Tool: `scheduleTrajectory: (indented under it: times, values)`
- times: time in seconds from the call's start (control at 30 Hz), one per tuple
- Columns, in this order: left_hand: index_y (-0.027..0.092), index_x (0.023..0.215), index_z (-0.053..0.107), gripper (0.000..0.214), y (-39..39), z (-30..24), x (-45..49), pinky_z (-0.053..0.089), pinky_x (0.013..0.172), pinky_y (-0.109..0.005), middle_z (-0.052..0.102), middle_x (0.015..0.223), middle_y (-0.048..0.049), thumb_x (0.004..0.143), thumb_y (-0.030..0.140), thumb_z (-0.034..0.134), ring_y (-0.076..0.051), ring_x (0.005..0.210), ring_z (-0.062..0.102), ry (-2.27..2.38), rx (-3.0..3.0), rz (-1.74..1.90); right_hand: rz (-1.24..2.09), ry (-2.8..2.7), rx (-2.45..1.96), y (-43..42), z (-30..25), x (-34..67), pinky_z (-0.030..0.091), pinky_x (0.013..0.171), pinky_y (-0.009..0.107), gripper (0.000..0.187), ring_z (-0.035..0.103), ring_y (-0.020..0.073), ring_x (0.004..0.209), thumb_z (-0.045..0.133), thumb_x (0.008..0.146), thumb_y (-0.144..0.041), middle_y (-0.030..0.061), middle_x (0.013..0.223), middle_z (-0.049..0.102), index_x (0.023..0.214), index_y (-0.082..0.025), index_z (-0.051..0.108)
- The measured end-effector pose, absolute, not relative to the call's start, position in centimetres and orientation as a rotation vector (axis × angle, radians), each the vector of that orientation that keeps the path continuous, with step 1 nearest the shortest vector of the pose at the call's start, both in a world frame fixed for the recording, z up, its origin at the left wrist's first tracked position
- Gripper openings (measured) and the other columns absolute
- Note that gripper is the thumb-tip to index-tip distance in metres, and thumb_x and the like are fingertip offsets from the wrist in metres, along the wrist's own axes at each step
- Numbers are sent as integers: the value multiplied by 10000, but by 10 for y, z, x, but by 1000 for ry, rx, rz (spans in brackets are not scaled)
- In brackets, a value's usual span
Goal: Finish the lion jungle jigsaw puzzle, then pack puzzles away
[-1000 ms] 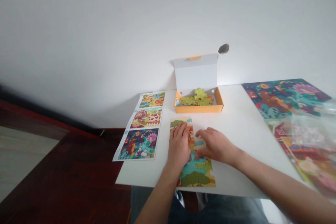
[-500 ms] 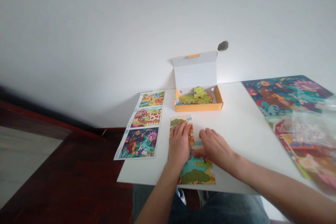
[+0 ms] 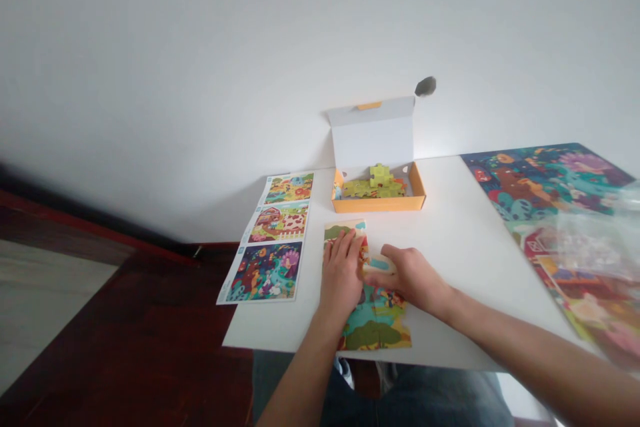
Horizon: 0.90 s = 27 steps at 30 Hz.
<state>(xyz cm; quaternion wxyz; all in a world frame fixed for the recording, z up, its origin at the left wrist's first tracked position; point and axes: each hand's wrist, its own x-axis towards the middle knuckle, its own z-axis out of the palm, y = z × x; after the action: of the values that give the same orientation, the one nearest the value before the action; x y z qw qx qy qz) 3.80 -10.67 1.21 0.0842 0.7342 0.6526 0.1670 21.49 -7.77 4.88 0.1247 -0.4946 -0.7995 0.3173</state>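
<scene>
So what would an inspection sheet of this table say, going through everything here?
Surface: white table, with the puzzle and papers lying flat on it.
Work items: part-built jigsaw puzzle near the front edge; more pieces in an open orange box.
Clutter: clear plastic bag lying over a large picture sheet; printed picture strip left of the puzzle.
Hands: left hand flat on the puzzle; right hand on a loose piece.
Cables: nothing seen.
Surroundings: white wall with a dark mark; dark red floor to the left.
</scene>
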Motion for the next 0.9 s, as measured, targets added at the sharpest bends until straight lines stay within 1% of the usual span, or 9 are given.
scheduleTrajectory:
  times: [0.17,0.27,0.33,0.4,0.47,0.53,0.6,0.7,0.9]
  values:
    - [217,1361,537,471,-107,10,39,245,1189,-507,467,1489,-75,894,161,504,-283,1419,344,1914,2170,575,990,-2091,-1412,-78,49,217,294,505,230,413,468,125,536,638,799,-599,-28,607,563,751,-227,465]
    - [230,1286,600,473,-106,10,36,274,1173,-508,543,1417,-68,855,81,475,-266,1381,401,1878,2112,755,1040,-2052,-1396,-77,45,216,295,503,226,424,430,114,531,649,786,-594,-39,596,540,737,-226,445]
    - [224,1088,694,459,-107,12,32,330,1138,-484,653,1255,-60,791,5,421,-240,1272,514,1799,2031,928,1113,-2013,-1395,-76,42,216,299,499,220,427,416,108,535,655,778,-590,-44,591,531,729,-222,446]
    - [217,812,714,387,-110,19,26,353,1110,-473,712,1070,-49,721,-9,413,-223,1121,597,1658,1980,999,1181,-1966,-1404,-73,39,217,300,491,215,433,406,104,539,659,769,-596,-47,587,524,720,-216,457]
    - [221,690,689,283,-114,28,21,270,1145,-505,707,1048,-36,686,40,472,-235,1097,587,1497,2041,891,1206,-1933,-1417,-71,36,217,295,482,211,434,397,102,540,665,759,-595,-50,579,513,713,-210,468]
    - [235,745,707,179,-117,38,19,130,1183,-538,671,1162,-35,699,131,569,-269,1195,516,1372,2165,695,1202,-1908,-1427,-69,34,217,295,478,210,427,391,100,537,672,752,-584,-54,573,506,716,-207,475]
    - [236,786,706,78,-119,45,19,41,1189,-547,615,1279,-47,728,274,670,-299,1293,429,1312,2243,561,1194,-1885,-1425,-67,33,218,306,482,210,420,386,99,538,678,749,-574,-58,573,503,721,-206,478]
    - [235,782,700,237,-119,48,21,-43,1183,-547,578,1336,-53,716,457,750,-317,1369,344,1281,2278,488,1152,-1869,-1416,-67,31,218,303,485,210,419,365,98,547,678,755,-565,-65,567,479,710,-208,464]
    - [252,781,705,145,-116,44,20,-107,1178,-521,627,1250,-15,771,394,734,-272,1339,402,1292,2214,461,1049,-1819,-1405,-64,28,219,292,498,211,452,331,91,557,658,776,-580,-79,572,420,693,-210,412]
